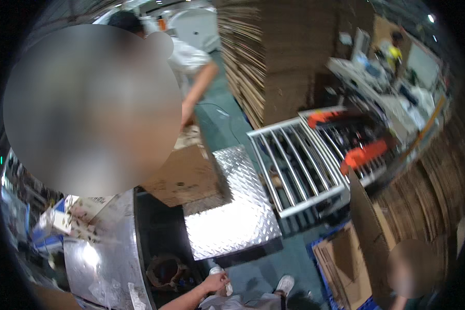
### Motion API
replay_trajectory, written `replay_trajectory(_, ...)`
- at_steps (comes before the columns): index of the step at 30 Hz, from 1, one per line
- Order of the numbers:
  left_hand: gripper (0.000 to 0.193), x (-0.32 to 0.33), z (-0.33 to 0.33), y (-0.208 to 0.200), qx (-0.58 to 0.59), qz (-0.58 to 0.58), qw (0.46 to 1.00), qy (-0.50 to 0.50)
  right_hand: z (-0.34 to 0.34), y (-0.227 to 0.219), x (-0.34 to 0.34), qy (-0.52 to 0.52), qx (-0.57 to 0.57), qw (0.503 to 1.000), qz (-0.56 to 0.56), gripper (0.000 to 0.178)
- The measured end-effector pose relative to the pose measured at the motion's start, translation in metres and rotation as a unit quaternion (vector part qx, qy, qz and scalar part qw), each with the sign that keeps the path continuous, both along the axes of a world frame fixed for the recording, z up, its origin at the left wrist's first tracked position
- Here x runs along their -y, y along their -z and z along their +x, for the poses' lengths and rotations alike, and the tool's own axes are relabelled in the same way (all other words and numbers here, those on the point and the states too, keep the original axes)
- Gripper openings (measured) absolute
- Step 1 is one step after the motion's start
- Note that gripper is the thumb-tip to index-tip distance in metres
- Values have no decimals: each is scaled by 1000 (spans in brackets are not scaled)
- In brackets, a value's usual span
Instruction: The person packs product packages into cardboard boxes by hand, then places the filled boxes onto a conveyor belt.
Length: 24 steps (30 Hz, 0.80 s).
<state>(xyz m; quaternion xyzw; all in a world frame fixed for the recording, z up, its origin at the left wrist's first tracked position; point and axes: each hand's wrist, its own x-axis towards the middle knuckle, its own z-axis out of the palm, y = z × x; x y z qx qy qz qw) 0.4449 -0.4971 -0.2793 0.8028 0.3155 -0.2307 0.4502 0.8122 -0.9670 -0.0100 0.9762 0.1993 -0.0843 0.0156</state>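
Note:
My left hand [215, 282] hangs low before my body, above a white shoe [218, 269]. Its fingers are curled closed; whether anything is inside them is hidden. Far to the right, my right hand [403, 275] is smeared by blur beside an upright brown cardboard sheet [368, 227]. I cannot tell whether it grips the sheet. Ahead, a brown cardboard box [183, 175] rests at the edge of a shiny diamond-plate metal platform [237, 222]. A co-worker's arm [197, 93] reaches down behind that box.
A roller conveyor [297, 165] with orange-and-dark equipment [367, 152] stands ahead right. Flattened cardboard stacks [423, 196] rise at right, and a blue crate [320, 258] holds more cardboard. At left is a metal table [103, 263]. Behind the conveyor stands a tall cardboard pile [294, 62].

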Motion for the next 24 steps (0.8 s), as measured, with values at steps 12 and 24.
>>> replay_trajectory(12,78,-179,16,-322,463,284,704,-457,-123,-178,-433,-570,-249,781,-59,68)
replay_trajectory(24,90,-235,-76,-253,492,86,669,-551,-63,-90,-497,-505,-372,779,8,52)
